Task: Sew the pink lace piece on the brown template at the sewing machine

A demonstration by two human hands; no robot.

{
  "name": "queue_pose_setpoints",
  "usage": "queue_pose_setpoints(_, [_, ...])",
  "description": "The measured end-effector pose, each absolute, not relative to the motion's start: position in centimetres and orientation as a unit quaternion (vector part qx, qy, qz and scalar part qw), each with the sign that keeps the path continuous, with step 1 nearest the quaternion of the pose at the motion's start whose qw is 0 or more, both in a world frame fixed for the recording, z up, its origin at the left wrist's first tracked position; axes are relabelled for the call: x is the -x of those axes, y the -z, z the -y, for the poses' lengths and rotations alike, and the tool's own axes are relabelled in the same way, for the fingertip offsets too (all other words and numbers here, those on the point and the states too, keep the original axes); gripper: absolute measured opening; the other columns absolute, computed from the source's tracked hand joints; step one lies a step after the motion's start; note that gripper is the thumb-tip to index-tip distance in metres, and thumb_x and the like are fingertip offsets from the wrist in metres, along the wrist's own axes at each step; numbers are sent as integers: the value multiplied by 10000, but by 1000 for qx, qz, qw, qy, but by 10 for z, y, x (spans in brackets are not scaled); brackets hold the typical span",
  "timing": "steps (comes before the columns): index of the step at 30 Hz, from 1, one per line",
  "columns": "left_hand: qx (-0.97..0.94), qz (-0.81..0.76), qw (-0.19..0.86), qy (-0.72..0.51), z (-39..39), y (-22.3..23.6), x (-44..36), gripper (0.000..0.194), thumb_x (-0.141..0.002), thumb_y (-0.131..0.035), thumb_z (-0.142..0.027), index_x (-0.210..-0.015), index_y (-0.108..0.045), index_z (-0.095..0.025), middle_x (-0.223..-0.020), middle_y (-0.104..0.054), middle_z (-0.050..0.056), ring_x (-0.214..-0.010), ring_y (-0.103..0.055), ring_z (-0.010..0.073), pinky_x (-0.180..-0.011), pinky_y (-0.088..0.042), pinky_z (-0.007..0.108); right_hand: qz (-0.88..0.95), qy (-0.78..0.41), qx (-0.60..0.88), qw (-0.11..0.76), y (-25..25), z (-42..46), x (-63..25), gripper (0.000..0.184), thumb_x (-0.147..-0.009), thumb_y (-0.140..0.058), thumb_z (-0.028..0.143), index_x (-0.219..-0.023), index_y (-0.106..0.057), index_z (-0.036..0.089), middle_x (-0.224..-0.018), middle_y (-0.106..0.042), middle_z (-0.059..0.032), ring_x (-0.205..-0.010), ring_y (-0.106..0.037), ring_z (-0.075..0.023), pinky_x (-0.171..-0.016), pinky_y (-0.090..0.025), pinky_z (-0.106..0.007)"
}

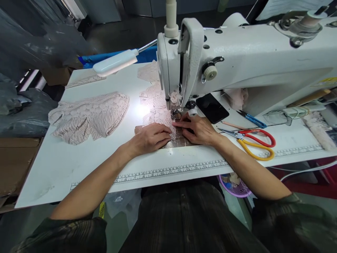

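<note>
A white sewing machine [237, 59] stands on the white table [65, 165]. A strip of pale pink lace [158, 105] runs under its needle and presser foot [176, 113]. My left hand [150, 138] lies flat on the lace, just left of the needle. My right hand [196, 128] presses on the lace edge to the right of the needle, fingertips pointing left. Both hands rest over a brownish plate [181, 140] set in the table. The lace under my palms is hidden.
A pile of pink lace pieces [89, 116] lies at the left. Red and yellow scissors [252, 140], blue snips [251, 119], a pencil [234, 125] and a black phone [212, 108] sit at the right. A white lamp [116, 62] hangs over the table. Rulers [168, 172] line the front edge.
</note>
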State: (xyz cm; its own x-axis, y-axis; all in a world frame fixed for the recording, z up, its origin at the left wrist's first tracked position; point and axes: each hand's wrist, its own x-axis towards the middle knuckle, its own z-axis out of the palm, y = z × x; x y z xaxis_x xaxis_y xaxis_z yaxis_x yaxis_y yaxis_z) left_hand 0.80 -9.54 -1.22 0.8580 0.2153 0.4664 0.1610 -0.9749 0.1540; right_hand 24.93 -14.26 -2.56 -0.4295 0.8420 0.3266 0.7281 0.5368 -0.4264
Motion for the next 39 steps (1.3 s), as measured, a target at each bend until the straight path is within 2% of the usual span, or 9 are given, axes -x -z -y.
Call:
queue_pose_setpoints(7, [-963,-65,-56,-256,96,10,-9,77,-912,-616,-148,-879,-673,-188,-1013,-738,65,-813,-678,169,-709,-577,334,844,-102,461,254,30,144,-250,388,-863,-535,165,-1192,-720,250,-1095,-610,-102,-960,-554,-238,-845,-508,-410])
queue_pose_setpoints(12, [-971,-13,-74,-225,95,10,-7,120,-932,-570,-103,-956,-666,-170,-981,-748,68,-841,-695,179,-726,-594,336,843,-101,462,256,29,144,-249,379,-865,-543,165,-1190,-722,241,-1101,-610,-107,-997,-559,-247,-881,-499,-416])
queue_pose_setpoints(18, [-976,-33,-39,-212,99,7,-6,145,-935,-547,-129,-956,-685,-170,-961,-749,61,-856,-708,174,-761,-619,325,841,-101,467,253,29,145,-249,378,-868,-543,166,-1192,-720,248,-1096,-610,-104,-1012,-558,-248,-907,-487,-423])
queue_pose_setpoints(24, [-987,-42,22,-151,98,-6,-11,185,-878,-545,-245,-886,-712,-165,-912,-724,74,-764,-685,196,-692,-596,346,858,-92,433,259,28,146,-250,371,-847,-554,155,-1144,-744,272,-1082,-608,-94,-973,-554,-235,-874,-486,-413])
queue_pose_setpoints(28, [-989,-46,51,-134,96,-13,-14,183,-840,-551,-264,-847,-713,-180,-867,-703,59,-729,-667,190,-665,-569,339,861,-88,437,247,25,147,-250,338,-857,-571,177,-1127,-752,269,-1068,-597,-97,-937,-546,-225,-849,-493,-407])
queue_pose_setpoints(32, [-982,-63,59,-166,96,-11,-14,162,-836,-562,-251,-832,-711,-189,-876,-706,52,-778,-665,191,-747,-564,356,864,-86,439,231,26,146,-250,344,-875,-572,195,-1160,-737,294,-1071,-585,-100,-932,-542,-229,-822,-501,-407])
queue_pose_setpoints(39, [-982,-74,48,-168,95,-8,-10,176,-849,-573,-281,-901,-702,-174,-973,-724,58,-844,-671,198,-1001,-504,433,856,-71,466,212,26,145,-248,350,-886,-580,215,-1195,-722,298,-1087,-589,-109,-898,-548,-230,-791,-507,-392])
